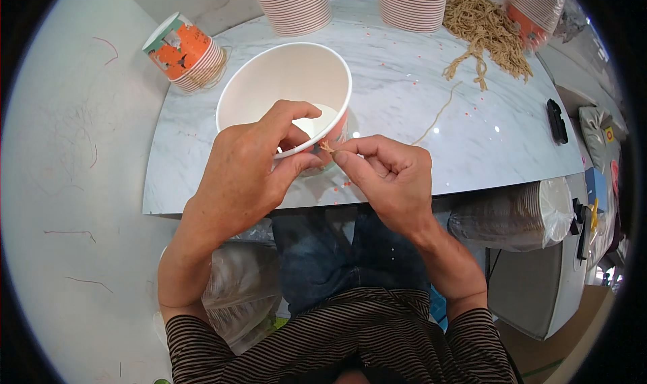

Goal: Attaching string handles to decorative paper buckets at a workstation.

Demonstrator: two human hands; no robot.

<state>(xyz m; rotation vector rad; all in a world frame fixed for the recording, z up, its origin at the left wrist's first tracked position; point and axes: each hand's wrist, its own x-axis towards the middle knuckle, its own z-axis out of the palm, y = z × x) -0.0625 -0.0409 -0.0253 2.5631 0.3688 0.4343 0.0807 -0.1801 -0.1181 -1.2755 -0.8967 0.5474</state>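
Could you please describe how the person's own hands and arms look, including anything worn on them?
The left hand and right hand are ungloved, with no ring, watch or bracelet visible. The left forearm and right forearm are bare. The sleeves are short, dark with thin, light tan stripes.

From my remote seat, I see that the bucket is white inside and on its rim, and outside it shows a little coral and green. The small fibre piece near it is pale tan. The tabletop is white with soft grey veins and orange specks. Between ten and eleven o'clock, the stacked cups are orange, green and white. Toward six o'clock, the shirt has black and beige stripes, the trousers dark blue.
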